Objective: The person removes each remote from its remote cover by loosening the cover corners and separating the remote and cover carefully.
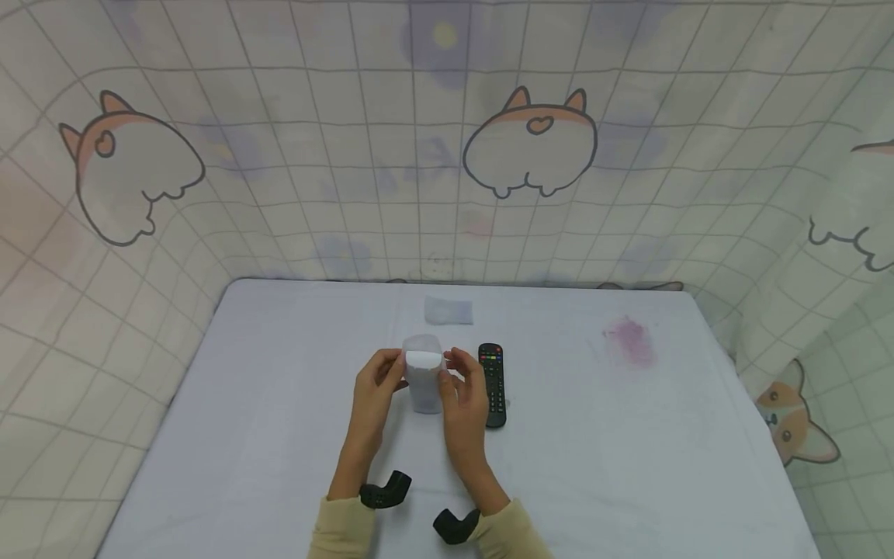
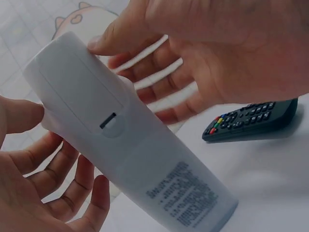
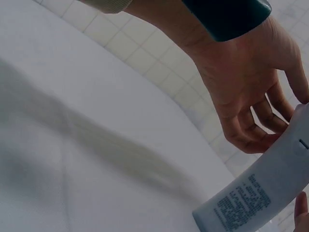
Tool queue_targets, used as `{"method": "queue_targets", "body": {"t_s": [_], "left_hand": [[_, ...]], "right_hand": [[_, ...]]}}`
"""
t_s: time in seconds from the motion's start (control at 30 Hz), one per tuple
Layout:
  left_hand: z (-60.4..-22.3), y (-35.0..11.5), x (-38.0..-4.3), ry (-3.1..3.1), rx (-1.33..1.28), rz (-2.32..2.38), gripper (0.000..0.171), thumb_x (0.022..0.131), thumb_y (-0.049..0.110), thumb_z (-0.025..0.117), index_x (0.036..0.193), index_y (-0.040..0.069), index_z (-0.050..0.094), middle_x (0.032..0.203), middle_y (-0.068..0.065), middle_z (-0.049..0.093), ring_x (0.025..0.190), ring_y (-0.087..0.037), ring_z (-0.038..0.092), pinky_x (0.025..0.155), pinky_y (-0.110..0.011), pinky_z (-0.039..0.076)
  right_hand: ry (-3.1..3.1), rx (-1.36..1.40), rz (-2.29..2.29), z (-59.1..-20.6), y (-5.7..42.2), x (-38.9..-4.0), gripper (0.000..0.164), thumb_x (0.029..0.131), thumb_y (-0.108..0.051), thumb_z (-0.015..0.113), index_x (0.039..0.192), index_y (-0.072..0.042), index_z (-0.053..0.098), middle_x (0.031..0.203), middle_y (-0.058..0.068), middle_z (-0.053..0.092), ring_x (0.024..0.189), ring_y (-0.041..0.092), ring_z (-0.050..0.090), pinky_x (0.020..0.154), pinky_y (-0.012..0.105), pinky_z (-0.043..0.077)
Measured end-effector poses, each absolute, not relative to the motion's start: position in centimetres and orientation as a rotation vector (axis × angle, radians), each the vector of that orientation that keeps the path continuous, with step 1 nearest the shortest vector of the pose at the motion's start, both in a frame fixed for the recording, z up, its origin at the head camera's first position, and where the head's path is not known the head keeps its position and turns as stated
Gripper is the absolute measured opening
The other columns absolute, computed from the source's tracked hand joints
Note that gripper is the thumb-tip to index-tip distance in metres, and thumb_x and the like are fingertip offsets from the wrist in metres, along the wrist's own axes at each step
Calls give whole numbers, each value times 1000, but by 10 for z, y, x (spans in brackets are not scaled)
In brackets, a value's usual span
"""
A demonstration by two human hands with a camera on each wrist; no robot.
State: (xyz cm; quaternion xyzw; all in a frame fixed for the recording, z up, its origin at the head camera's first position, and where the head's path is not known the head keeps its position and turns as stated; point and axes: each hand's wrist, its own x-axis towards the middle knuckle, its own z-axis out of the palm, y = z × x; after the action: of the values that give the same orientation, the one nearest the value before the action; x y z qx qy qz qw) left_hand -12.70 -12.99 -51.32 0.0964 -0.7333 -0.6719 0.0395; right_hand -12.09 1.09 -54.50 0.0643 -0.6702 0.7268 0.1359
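A white remote control (image 1: 424, 392) is held tilted up over the table between both hands, its back with the battery cover and printed label (image 2: 181, 195) facing the wrist cameras. Translucent film (image 1: 421, 341) shows above its top end, and a thin sleeve seems to bulge along its sides. My left hand (image 1: 372, 392) grips the left edge, thumb against it and fingers curled beneath. On the opposite edge, my right hand (image 1: 466, 404) pinches with the thumb (image 2: 104, 43) near the top, fingers behind. In the right wrist view only fingertips of the right hand (image 3: 301, 212) show.
A black remote control (image 1: 494, 388) lies just right of the right hand. Farther back on the white table (image 1: 279, 349) is a pale flat rectangular piece (image 1: 448, 311). A pink stain (image 1: 631, 340) marks the cloth at the right. Gridded curtain (image 1: 335, 155) surrounds the table's back and sides.
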Motion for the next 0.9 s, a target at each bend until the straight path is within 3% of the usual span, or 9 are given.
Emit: {"method": "queue_targets", "body": {"t_s": [0.17, 0.4, 0.6, 0.77, 0.9], "left_hand": [[-523, -127, -122, -2199, 292, -2079, 30, 106, 30, 62, 123, 5, 66, 122, -12, 70, 110, -9, 67, 95, -32, 59], [-530, -121, -116, -2143, 276, -2035, 29, 107, 34, 61, 119, 8, 64, 119, -5, 69, 117, -11, 66, 97, -28, 57], [-532, -115, -113, -2087, 340, -2030, 29, 107, 35, 61, 113, 7, 63, 116, -3, 68, 121, -15, 66, 95, -23, 55], [-534, -111, -113, -2113, 361, -1958, 31, 108, 36, 58, 114, 7, 62, 120, -6, 68, 122, -21, 65, 93, -21, 55], [-537, -109, -113, -2157, 381, -1871, 29, 109, 35, 56, 115, 8, 61, 121, -7, 68, 118, -19, 66, 93, -24, 55]], "right_hand": [[-1967, 13, 2217, -548, 9, -116, 35, 108, -21, 59, 139, -7, 55, 136, 10, 62, 124, 11, 60, 104, 19, 50], [-1975, -73, 2263, -550, 6, -112, 29, 108, -28, 59, 128, -8, 62, 132, 6, 66, 130, 17, 63, 104, 20, 51], [-1934, -66, 2287, -550, 4, -111, 29, 108, -26, 59, 127, -5, 60, 130, 6, 64, 133, 26, 62, 104, 18, 51], [-1900, -66, 2295, -550, 4, -110, 28, 108, -26, 59, 126, -4, 61, 126, 3, 64, 133, 23, 63, 107, 18, 50], [-1865, -68, 2306, -551, 4, -111, 26, 108, -24, 59, 124, -4, 62, 123, 2, 65, 130, 24, 64, 107, 19, 50]]}}
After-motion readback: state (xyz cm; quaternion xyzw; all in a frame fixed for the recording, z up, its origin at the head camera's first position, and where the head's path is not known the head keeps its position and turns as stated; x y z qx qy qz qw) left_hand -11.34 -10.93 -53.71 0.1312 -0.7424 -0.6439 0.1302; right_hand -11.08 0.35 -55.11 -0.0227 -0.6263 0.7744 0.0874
